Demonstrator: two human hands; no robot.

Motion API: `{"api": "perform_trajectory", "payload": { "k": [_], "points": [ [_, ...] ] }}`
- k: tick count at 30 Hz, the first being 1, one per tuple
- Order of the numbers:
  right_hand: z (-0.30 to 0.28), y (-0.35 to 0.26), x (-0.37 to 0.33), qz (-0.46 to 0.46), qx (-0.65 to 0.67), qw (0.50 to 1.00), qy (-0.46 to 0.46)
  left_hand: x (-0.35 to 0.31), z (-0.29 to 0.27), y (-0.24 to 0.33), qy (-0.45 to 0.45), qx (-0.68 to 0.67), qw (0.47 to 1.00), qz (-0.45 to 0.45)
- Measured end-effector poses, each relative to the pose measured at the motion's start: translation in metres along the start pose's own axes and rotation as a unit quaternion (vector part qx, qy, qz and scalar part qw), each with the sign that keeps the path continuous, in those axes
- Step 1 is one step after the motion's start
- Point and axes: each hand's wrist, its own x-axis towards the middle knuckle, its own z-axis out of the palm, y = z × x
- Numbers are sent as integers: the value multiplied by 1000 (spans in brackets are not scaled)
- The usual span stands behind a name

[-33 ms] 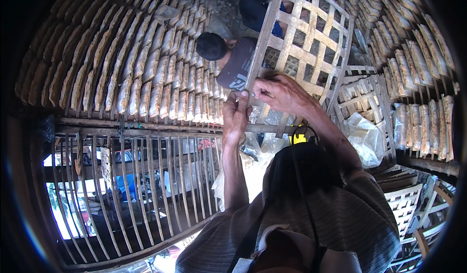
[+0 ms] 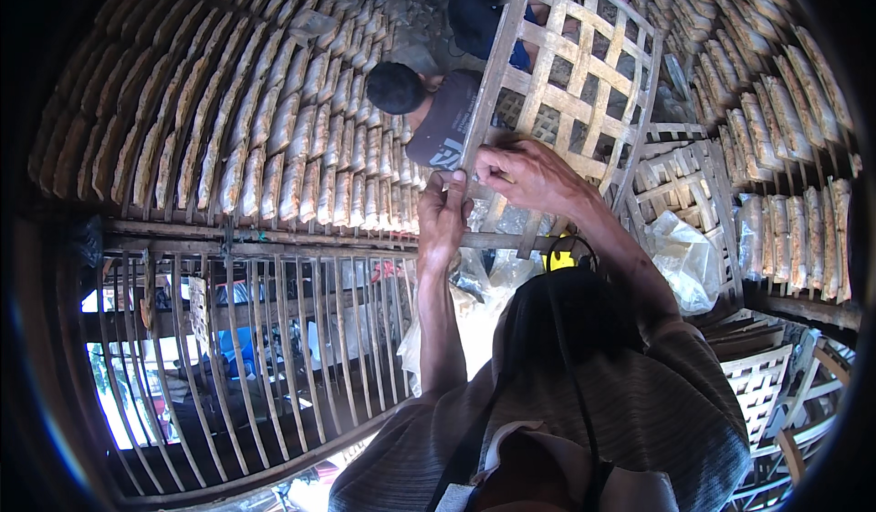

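Observation:
In front of me a woven bamboo tray [image 2: 494,69] with a wooden edge bar is tilted up, its open lattice spreading to the far right. My left hand [image 2: 441,220] is closed round the near left corner of the tray, thumb lying on the bar. Just right of that thumb, my right hand [image 2: 534,176] has its fingers curled and pinched against the same bar. Whatever is between those fingers is hidden or too small to make out.
Rows of wrapped, pale brown slabs [image 2: 301,165] fill racks at the left; more slabs [image 2: 794,243] stand at the right. A person [image 2: 443,115] sits low beyond the tray. Slatted bamboo rails [image 2: 274,339] lie left of me. Clear plastic [image 2: 683,266] and woven panels [image 2: 757,384] are at the right.
The person beyond the tray has shifted their head very slightly to the left. My hands and the tray look unmoved.

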Motion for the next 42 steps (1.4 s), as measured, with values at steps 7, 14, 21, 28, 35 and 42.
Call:
{"api": "perform_trajectory", "payload": {
  "k": [7,14,21,28,35,42],
  "points": [
    [-1,5,7,-26,-41,998,34,10,4,4,5,-20,1000,11],
    [-12,5,3,53,44,998,-8,10,2,5,-8,16,1000,-4],
    [-8,8,2,105,86,990,28,9,9,6,28,13,1000,4],
    [4,12,1,74,48,996,33,16,9,4,21,-17,999,18],
    [12,12,1,63,69,991,95,13,5,5,15,-10,1000,12],
    [14,10,2,76,75,988,107,9,8,8,26,-3,1000,15]
  ]
}}
